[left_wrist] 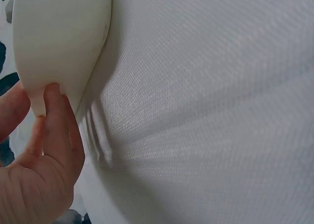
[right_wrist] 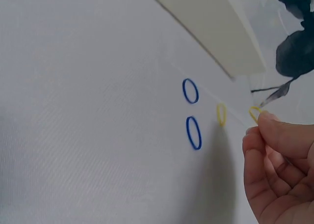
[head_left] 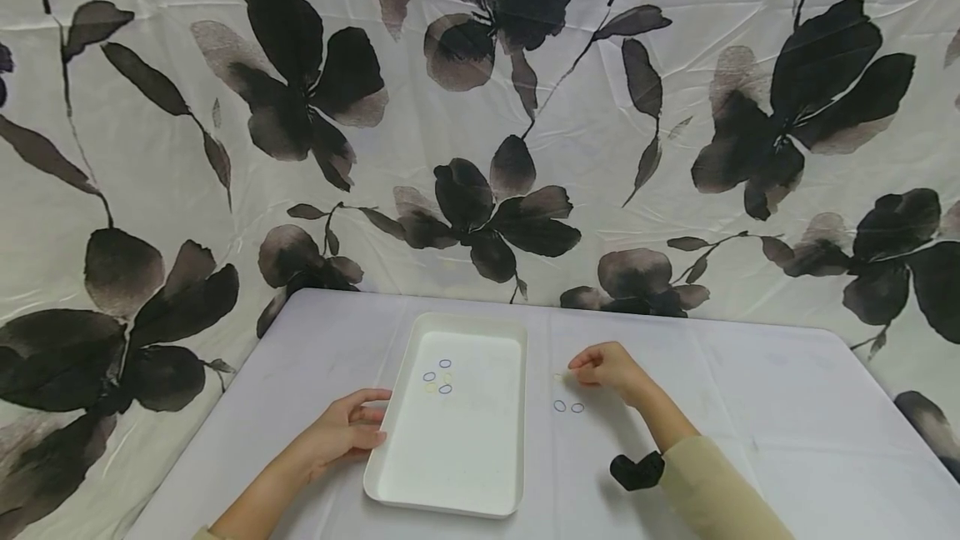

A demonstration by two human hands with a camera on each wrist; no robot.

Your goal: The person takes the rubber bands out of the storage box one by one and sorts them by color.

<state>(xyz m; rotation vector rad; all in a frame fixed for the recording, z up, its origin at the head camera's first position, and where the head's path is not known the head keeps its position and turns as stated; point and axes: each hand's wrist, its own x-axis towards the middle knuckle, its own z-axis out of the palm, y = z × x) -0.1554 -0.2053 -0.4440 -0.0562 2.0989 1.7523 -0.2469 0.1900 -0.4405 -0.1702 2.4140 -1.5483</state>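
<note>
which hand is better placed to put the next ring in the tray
Probably the right hand: it pinches a yellow ring, with two blue rings lying nearby. The left hand touches the left side of the tray, across from those loose rings.

Above the tablecloth (head_left: pixel 542 465) my right hand (head_left: pixel 611 369) has free room — leftward, the white tray's rim (head_left: pixel 522 415) blocks low passes.
</note>
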